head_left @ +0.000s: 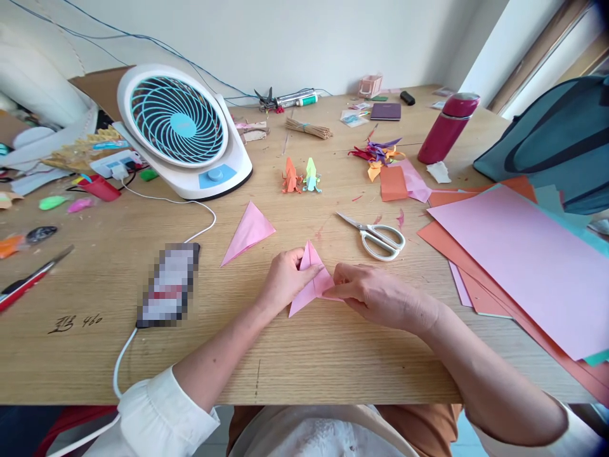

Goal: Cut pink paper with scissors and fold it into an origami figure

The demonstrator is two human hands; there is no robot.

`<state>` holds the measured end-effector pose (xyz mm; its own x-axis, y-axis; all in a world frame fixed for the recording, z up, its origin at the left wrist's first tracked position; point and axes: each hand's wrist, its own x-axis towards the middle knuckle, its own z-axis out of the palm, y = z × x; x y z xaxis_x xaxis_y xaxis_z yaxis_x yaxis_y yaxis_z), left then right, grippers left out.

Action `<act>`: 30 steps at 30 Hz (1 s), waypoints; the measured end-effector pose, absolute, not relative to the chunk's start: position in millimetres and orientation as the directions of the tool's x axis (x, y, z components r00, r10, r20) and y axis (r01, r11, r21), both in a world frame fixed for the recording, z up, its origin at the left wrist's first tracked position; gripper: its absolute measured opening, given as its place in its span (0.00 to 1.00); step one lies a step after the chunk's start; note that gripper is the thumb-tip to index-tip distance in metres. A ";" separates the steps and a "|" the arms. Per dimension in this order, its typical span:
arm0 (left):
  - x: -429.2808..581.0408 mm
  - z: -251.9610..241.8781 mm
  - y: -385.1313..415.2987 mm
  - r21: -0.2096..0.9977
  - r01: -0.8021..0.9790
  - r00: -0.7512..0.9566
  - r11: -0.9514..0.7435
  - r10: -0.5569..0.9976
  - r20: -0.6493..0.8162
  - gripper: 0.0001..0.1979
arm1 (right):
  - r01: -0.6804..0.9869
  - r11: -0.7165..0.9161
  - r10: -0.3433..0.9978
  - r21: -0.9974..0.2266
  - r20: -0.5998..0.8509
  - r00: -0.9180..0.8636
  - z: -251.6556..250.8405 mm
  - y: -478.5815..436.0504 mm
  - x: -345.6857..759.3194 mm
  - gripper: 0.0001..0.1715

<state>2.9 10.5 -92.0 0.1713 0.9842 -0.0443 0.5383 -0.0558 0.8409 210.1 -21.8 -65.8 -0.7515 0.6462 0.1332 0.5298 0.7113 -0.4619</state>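
A pink folded paper [310, 289] lies at the table's front middle, with its peak pointing away from me and two points spread toward the front. My left hand [287, 279] grips its left side, thumb on top and fingers behind. On the right, my right hand [364, 289] pinches the paper's lower right point, its fingers curled. A second pink folded triangle [249, 233] rests on the table to the left, beyond my left hand. White-handled scissors [380, 240] lie beyond my right hand. Orange [290, 178] and green [311, 176] folded figures stand farther back.
A white fan [216, 174] stands back left, near a phone [169, 285] on a cable. Large pink [528, 254] and orange sheets are stacked at right, with a red bottle [447, 130] and blue bag [556, 146] behind. A red-handled knife [33, 279] lies far left.
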 end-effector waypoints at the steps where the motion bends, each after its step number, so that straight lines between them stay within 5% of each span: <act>1: 3.1 -91.5 9.2 0.837 0.544 0.143 -0.053 0.989 -0.031 0.10 | 0.567 0.718 0.656 -0.404 0.119 -0.745 -64.7 -23.6 208.7 0.17; 5: 2.1 -83.7 2.9 0.778 0.624 0.099 -0.066 0.995 0.005 0.08 | 0.727 0.666 0.742 -0.167 0.051 -0.668 -63.8 -38.8 198.9 0.12; 12: 0.4 -69.6 -7.4 0.688 0.726 0.181 -0.001 0.965 -0.191 0.09 | 0.794 0.608 0.789 -0.011 0.122 -0.602 -82.0 -77.0 185.2 0.12; 17: 3.4 -72.0 -15.3 0.659 0.751 0.192 -0.032 0.966 -0.172 0.11 | 0.831 0.557 0.816 -0.002 0.185 -0.547 -88.4 -88.4 183.1 0.05; 30: -0.7 -71.7 -17.2 0.765 0.640 0.339 -0.068 0.919 -0.202 0.12 | 0.860 0.507 0.842 -0.058 0.250 -0.479 -102.1 -88.0 174.0 0.08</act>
<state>-0.7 -17.2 -71.7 0.3387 0.9190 -0.2020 0.6403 -0.0677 0.7652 174.0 -88.0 -102.1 -0.4786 0.8415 0.2504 0.8602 0.5066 -0.0581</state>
